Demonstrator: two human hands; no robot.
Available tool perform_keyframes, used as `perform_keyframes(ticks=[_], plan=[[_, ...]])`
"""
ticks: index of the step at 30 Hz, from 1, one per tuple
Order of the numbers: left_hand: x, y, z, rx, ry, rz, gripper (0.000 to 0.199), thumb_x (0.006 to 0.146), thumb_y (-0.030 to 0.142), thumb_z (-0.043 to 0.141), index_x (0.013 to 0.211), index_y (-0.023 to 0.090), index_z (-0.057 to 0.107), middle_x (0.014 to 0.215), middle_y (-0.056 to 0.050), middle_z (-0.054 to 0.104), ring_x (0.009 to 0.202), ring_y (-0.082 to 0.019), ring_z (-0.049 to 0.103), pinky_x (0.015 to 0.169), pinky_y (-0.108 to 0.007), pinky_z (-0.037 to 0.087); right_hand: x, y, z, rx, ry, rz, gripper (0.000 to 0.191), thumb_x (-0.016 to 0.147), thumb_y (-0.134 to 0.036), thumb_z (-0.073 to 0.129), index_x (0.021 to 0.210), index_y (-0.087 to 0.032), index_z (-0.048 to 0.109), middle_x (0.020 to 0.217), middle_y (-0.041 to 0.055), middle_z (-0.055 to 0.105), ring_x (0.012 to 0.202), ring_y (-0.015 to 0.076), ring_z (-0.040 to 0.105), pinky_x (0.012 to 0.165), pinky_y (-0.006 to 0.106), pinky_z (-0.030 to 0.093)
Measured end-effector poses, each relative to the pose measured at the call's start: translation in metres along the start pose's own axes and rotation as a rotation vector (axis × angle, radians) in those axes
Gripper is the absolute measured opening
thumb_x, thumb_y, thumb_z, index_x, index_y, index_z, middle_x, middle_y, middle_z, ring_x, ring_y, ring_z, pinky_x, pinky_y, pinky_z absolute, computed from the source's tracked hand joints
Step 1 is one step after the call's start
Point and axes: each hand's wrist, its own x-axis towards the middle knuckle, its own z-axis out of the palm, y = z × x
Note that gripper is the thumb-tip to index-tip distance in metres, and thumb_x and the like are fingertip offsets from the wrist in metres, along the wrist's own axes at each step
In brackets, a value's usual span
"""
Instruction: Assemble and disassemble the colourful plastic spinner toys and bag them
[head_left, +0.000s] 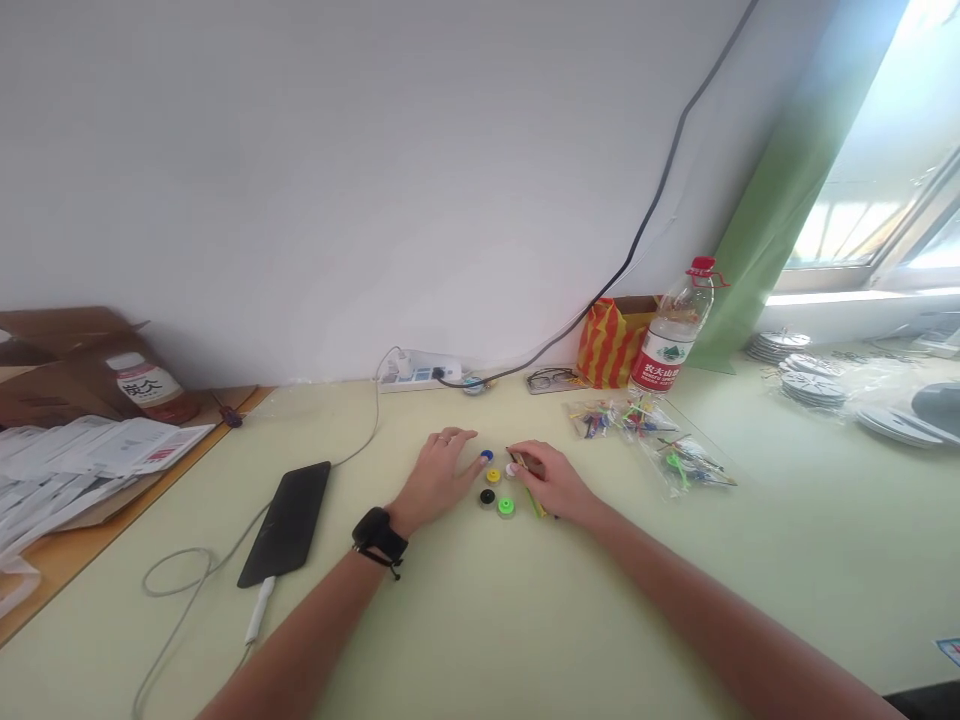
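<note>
Several small round pieces lie close together on the pale table [450, 620]: a blue one [487, 455], a yellow one [493, 476], a black one [487, 497], a green one [506, 507] and a pale pink one [511, 469]. My left hand [442, 480] rests at their left, fingers apart, its thumb at the blue piece. Over the right side of the group is my right hand [551, 480], fingers bent, fingertips at the pale pink piece. Thin yellow-green and dark strips [538, 505] stick out from under it; whether it grips them is hidden.
A phone [286, 522] with a cable lies left. Behind are a power strip [420, 372], glasses [551, 379], a striped bag [609, 345] and a large bottle [673, 330]. Plastic packets [686, 462] and disc stacks [812, 385] sit right; white packages [97, 455] sit far left.
</note>
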Motion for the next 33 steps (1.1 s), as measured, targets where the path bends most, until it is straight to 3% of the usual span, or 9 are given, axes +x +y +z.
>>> perform_keyframes(ticks=[5, 8, 12, 17, 20, 25, 28, 31, 33], plan=[[-0.024, 0.006, 0.016, 0.019, 0.104, 0.072, 0.043, 0.1, 0.045, 0.059, 0.14, 0.028, 0.059, 0.156, -0.008, 0.048, 0.153, -0.031, 0.027, 0.122, -0.051, 0.035, -0.004, 0.003, -0.001, 0.094, 0.014, -0.025, 0.036, 0.082, -0.014, 0.058, 0.116, -0.021, 0.068, 0.123, 0.0084, 0.066, 0.101, 0.0195, 0.063, 0.086, 0.033, 0.055], [-0.028, 0.001, 0.013, 0.076, 0.178, -0.031, 0.051, 0.097, 0.05, 0.061, 0.142, 0.026, 0.058, 0.162, -0.01, 0.041, 0.158, -0.036, 0.018, 0.124, -0.058, 0.03, -0.007, 0.006, 0.0, 0.044, 0.027, -0.045, 0.04, 0.079, -0.007, 0.053, 0.112, -0.022, 0.069, 0.126, 0.0092, 0.062, 0.1, 0.0198, 0.064, 0.083, 0.033, 0.055], [-0.029, -0.007, 0.005, -0.009, 0.001, -0.157, 0.067, 0.098, 0.06, 0.056, 0.155, 0.025, 0.046, 0.166, -0.013, 0.036, 0.155, -0.034, 0.03, 0.124, -0.057, 0.034, -0.008, 0.008, -0.002, -0.066, 0.082, -0.047, 0.028, 0.086, -0.012, 0.055, 0.107, -0.022, 0.071, 0.113, 0.0093, 0.062, 0.093, 0.0215, 0.063, 0.077, 0.036, 0.054], [-0.038, 0.009, 0.001, -0.06, -0.19, 0.065, 0.074, 0.096, 0.061, 0.06, 0.161, 0.034, 0.036, 0.172, -0.007, 0.024, 0.157, -0.032, 0.027, 0.126, -0.052, 0.033, -0.014, 0.004, -0.008, -0.183, 0.032, -0.095, 0.02, 0.092, -0.025, 0.064, 0.109, -0.024, 0.073, 0.111, 0.009, 0.064, 0.105, 0.0257, 0.061, 0.094, 0.043, 0.052], [-0.041, 0.018, 0.006, -0.096, -0.214, 0.199, 0.071, 0.093, 0.054, 0.068, 0.157, 0.034, 0.044, 0.169, -0.007, 0.031, 0.156, -0.032, 0.03, 0.124, -0.051, 0.037, -0.019, 0.0, -0.009, -0.261, -0.03, -0.159, 0.025, 0.09, -0.024, 0.068, 0.115, -0.025, 0.072, 0.116, 0.0086, 0.065, 0.111, 0.0263, 0.059, 0.1, 0.044, 0.05], [-0.036, 0.017, 0.014, -0.13, -0.043, 0.266, 0.044, 0.097, 0.03, 0.066, 0.14, 0.032, 0.062, 0.153, -0.006, 0.054, 0.146, -0.029, 0.044, 0.119, -0.05, 0.044, -0.021, 0.0, -0.01, -0.331, -0.007, -0.168, 0.025, 0.092, -0.021, 0.064, 0.117, -0.025, 0.069, 0.115, 0.0087, 0.066, 0.111, 0.0264, 0.06, 0.098, 0.043, 0.051], [-0.033, 0.015, 0.013, -0.138, 0.051, 0.282, 0.035, 0.097, 0.02, 0.061, 0.13, 0.03, 0.068, 0.133, -0.008, 0.066, 0.127, -0.026, 0.057, 0.107, -0.046, 0.052, -0.019, 0.004, -0.013, -0.384, 0.055, -0.143, 0.034, 0.092, -0.017, 0.061, 0.125, -0.025, 0.066, 0.117, 0.0092, 0.066, 0.111, 0.0269, 0.06, 0.099, 0.044, 0.05], [-0.036, 0.02, 0.011, -0.146, 0.051, 0.269, 0.025, 0.098, 0.021, 0.059, 0.116, 0.026, 0.075, 0.105, -0.007, 0.07, 0.101, -0.022, 0.065, 0.089, -0.036, 0.055, -0.017, 0.01, -0.017, -0.386, 0.09, -0.113, 0.04, 0.091, -0.01, 0.054, 0.127, -0.024, 0.065, 0.116, 0.0092, 0.065, 0.109, 0.026, 0.061, 0.097, 0.043, 0.051], [-0.039, 0.026, 0.009, -0.135, -0.018, 0.245, 0.023, 0.098, 0.028, 0.061, 0.116, 0.025, 0.075, 0.083, -0.003, 0.067, 0.079, -0.018, 0.063, 0.076, -0.031, 0.053, -0.016, 0.013, -0.019, -0.351, 0.1, -0.097, 0.043, 0.088, -0.006, 0.05, 0.125, -0.024, 0.065, 0.113, 0.0089, 0.066, 0.106, 0.0249, 0.063, 0.094, 0.042, 0.052]])
